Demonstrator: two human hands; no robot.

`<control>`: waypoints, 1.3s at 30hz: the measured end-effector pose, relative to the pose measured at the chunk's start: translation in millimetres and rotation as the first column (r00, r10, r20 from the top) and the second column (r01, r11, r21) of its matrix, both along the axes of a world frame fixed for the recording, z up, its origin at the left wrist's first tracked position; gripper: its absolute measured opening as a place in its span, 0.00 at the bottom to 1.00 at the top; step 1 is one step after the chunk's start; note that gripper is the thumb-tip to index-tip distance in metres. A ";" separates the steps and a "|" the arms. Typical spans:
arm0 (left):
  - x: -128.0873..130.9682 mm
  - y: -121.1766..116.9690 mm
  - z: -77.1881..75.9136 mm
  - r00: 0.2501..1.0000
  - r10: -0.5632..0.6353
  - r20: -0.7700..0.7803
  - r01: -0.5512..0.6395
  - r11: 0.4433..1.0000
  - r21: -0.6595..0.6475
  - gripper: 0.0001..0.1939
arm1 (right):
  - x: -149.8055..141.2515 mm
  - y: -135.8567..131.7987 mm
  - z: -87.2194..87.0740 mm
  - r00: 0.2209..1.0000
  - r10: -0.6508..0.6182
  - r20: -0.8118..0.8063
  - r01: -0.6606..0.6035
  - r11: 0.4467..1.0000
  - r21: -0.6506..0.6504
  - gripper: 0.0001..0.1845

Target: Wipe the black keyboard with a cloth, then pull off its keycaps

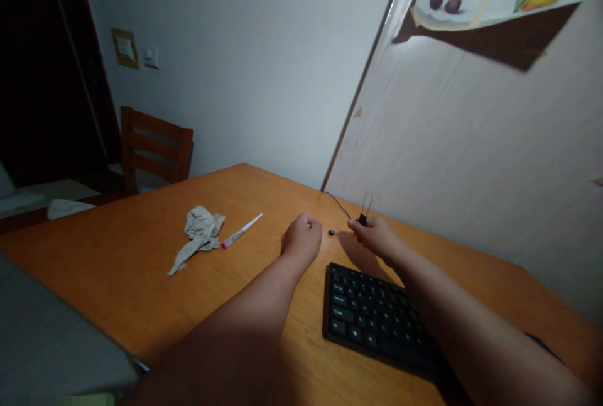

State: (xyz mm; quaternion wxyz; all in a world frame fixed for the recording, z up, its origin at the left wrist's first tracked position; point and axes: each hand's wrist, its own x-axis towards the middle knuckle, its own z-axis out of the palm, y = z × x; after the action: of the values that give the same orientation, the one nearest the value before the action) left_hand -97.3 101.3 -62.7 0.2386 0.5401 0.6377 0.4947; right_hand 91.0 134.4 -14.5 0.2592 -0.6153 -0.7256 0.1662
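One table [264, 195], one keyboard [370, 315]; right grip [377, 235] pinches one binder clip [362, 219], left grip [302, 241] fisted.

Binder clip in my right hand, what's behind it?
Behind the top of the black binder clip, the pale wall panel shows, with the wooden table lower down. Your right hand covers part of the clip; anything directly behind that hand is hidden.

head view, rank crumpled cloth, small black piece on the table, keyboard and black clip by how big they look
1. keyboard
2. crumpled cloth
3. black clip, partly covered
4. small black piece
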 end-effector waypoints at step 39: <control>26.9 -28.8 12.2 0.853 -0.519 0.049 0.520 0.854 -0.001 0.18 | 198.5 -116.3 8.3 0.726 -0.288 -0.624 0.260 0.956 -0.138 0.17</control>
State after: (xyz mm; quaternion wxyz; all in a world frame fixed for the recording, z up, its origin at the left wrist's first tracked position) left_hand -70.4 72.5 -50.6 0.3820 0.6787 0.4660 0.4198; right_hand 289.5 18.1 -6.2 0.4989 -0.6275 -0.4920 0.3395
